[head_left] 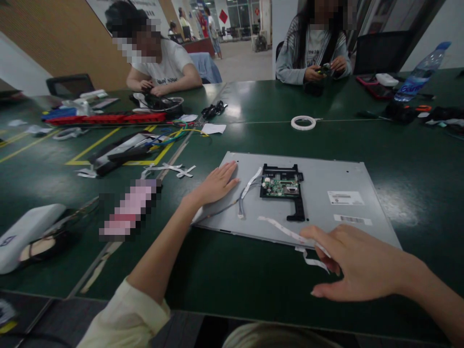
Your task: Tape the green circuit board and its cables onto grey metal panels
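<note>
A flat grey metal panel (326, 176), like the back of a display, lies on the green table. Fixed on it is a black plastic frame (297, 208) with a green circuit board (279, 186). My left hand (216, 186) rests flat on the panel's left side, fingers stretched out, next to a thin cable (242, 203). By the front edge, the index finger of my right hand (357, 261) touches a long white tape-like strip (282, 228); the thumb stands apart from it. Another white strip (314, 262) hangs off that edge. The right hand's other fingers are partly hidden.
A tape roll (303, 123) lies beyond the panel. To the left are a pink phone-like object (130, 208), a white device (31, 232), white strips (186, 171) and coloured wires (177, 133). Two people sit across the table; a water bottle (422, 72) stands at right.
</note>
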`<state>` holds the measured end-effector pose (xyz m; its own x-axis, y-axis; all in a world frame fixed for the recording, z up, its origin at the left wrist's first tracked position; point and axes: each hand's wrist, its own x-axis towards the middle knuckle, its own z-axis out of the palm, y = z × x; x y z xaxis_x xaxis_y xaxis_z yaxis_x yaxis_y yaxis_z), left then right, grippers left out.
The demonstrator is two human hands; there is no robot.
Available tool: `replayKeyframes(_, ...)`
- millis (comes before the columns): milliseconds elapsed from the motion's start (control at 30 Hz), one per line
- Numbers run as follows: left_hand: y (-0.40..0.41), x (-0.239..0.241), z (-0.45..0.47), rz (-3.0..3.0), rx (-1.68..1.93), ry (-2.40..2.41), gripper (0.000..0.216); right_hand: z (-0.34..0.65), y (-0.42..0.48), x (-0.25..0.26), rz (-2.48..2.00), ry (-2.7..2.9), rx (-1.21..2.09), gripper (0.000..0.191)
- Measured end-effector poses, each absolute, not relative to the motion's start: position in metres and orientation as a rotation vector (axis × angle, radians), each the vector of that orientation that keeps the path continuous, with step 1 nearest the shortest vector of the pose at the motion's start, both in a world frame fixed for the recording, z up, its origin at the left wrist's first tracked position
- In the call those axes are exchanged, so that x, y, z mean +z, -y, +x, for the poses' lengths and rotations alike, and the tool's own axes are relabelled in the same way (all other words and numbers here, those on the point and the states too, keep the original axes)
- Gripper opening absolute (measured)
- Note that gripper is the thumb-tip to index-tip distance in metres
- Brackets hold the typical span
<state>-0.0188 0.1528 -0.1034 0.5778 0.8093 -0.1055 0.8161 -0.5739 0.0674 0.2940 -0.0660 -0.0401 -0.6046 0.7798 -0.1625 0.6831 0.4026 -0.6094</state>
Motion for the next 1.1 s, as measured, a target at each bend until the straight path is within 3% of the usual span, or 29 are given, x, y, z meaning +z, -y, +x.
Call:
replayKeyframes(167, -0.152, -0.103, -0.018, 2.713, -0.081, -1.384, 0.066, 0.296, 0.061, -0.041, -1.332, 2.508, 0.979, 0.029)
replayKeyframes(567, -0.152, -0.103, -0.02, 2.721, -0.131, -1.393, 0.067, 0.292, 0.06, -0.055, -1.094, 2.141, 1.451, 0.009)
replayKeyframes(833, -0.144, -0.097, -0.023, 2.577, -0.268, -1.441, 0.072, 0.28, 0.061, -0.067, -0.916, 2.049, 1.654, 0.01)
replayKeyframes(1000, -0.14, -0.097, -0.022, 2.537, -0.286, -1.48, 0.073, 0.258, 0.081, -0.053, -0.526, 2.063, 1.803, 0.014)
replayKeyframes(1100, -0.14, -0.096, -0.021, 2.542, -0.286, -1.476, 0.073, 0.253, 0.086, -0.054, -0.617, 1.943, 1.875, 0.014)
